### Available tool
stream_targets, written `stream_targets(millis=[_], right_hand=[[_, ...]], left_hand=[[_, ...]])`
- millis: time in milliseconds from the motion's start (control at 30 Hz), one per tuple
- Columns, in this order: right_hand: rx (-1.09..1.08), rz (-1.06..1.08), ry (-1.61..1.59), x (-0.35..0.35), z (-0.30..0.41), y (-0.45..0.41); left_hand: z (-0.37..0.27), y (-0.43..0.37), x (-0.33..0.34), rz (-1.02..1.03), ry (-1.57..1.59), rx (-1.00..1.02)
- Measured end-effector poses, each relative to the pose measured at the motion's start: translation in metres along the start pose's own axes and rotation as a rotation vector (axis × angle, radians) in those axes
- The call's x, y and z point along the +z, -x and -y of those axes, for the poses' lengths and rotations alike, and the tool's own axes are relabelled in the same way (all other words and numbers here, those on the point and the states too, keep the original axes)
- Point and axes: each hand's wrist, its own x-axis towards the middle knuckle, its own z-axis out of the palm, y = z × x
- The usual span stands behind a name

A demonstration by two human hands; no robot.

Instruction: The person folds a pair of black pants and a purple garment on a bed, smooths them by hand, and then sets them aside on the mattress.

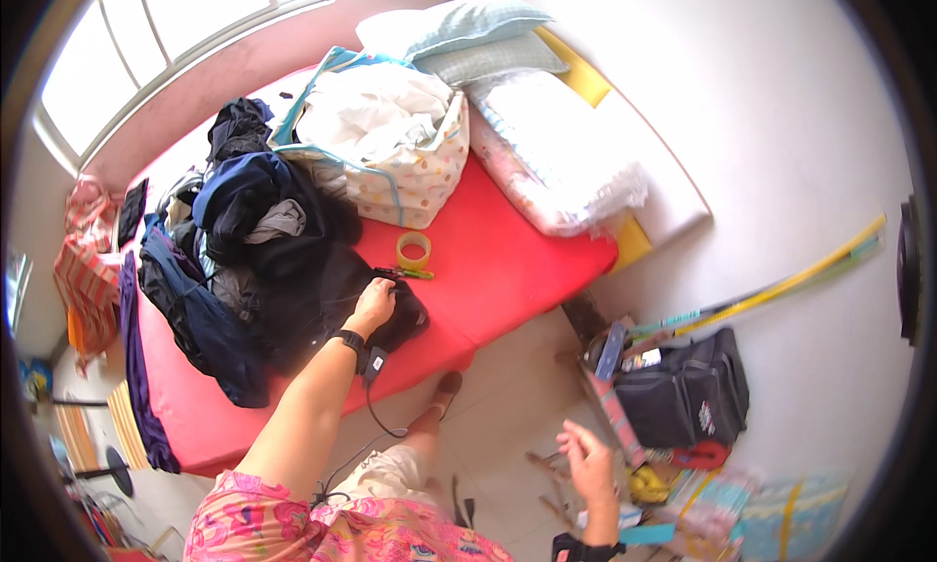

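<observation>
My left hand (375, 303) is at the near edge of the bed, its fingers curled on a black garment (406, 313); their tips are partly hidden. Just beyond the fingers lie a green pen-like tool (416, 274) and a roll of yellowish packing tape (413, 251), both on the red bed sheet (505, 258). A heap of dark clothes (271, 196) spreads to the left of this hand. My right hand (588, 459) hangs over the floor at the lower right, holding nothing, fingers loosely apart. A black band circles each wrist.
A patterned fabric bag (410, 185) stuffed with white cloth stands on the bed. Behind are pillows (483, 38) and plastic-wrapped bedding (542, 152). At right stand a black bag (681, 390), long yellow poles (783, 291) and bundles (790, 514). A cable (373, 408) hangs beside my left wrist.
</observation>
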Motion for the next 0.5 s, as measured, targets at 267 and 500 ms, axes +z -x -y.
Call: stream_targets(millis=[267, 500], right_hand=[[0.028, 0.268, 0.179, -0.014, -0.058, -0.064], [0.008, 0.360, 0.300, -0.039, -0.063, -0.176]], left_hand=[[-0.014, -0.055, 0.055, -0.191, -0.272, -0.141], [0.012, -0.064, 0.103, -0.273, -0.465, -0.389]])
